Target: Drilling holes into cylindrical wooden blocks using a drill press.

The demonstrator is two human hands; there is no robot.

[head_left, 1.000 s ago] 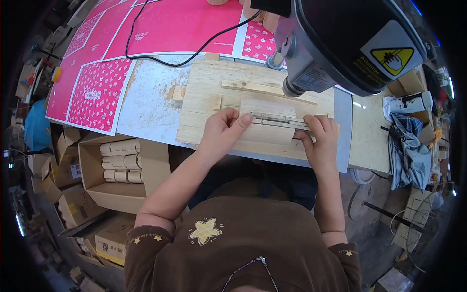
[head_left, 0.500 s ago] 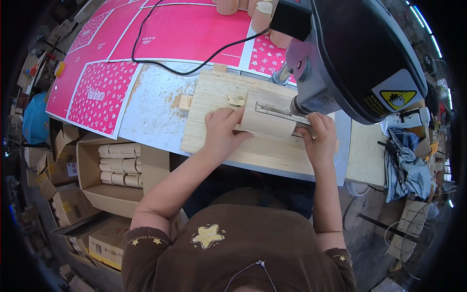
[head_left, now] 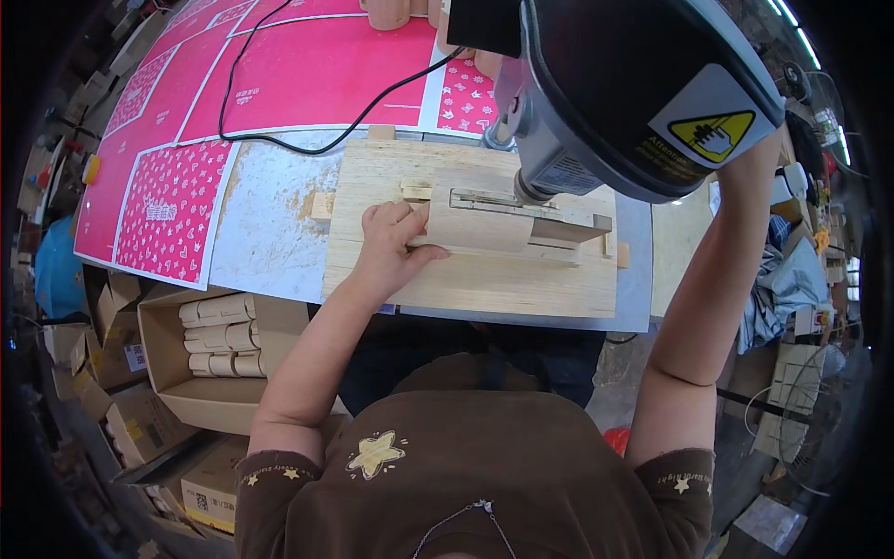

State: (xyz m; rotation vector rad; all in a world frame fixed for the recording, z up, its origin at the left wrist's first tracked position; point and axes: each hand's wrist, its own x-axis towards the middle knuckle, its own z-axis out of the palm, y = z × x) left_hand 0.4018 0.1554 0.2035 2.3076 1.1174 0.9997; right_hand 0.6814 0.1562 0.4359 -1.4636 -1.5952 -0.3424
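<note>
The fingers of the left hand (head_left: 391, 247) close around the left end of a rounded wooden piece (head_left: 480, 231), bent against its upper part while the thumb lies out along its lower front edge. The right hand is hidden behind the machine head (head_left: 652, 84), so I cannot tell how its fingers stand.

The piece lies on the wooden board (head_left: 382, 289), its slot upward beneath the chuck (head_left: 534, 189); whether the two touch is unclear. A narrow bar (head_left: 601, 224) sticks out from the right end. With one hand on the piece, a good hold should press it down and bear evenly against the small wooden block (head_left: 415, 189) by its left end, so it neither rolls nor twists. The fingers are best at that far end, well clear of the chuck.

The left wrist is nearly straight, its forearm (head_left: 321, 345) slanting in from the lower left. The right forearm (head_left: 736, 242) rises steeply, elbow out, beyond the desk (head_left: 270, 214).
</note>
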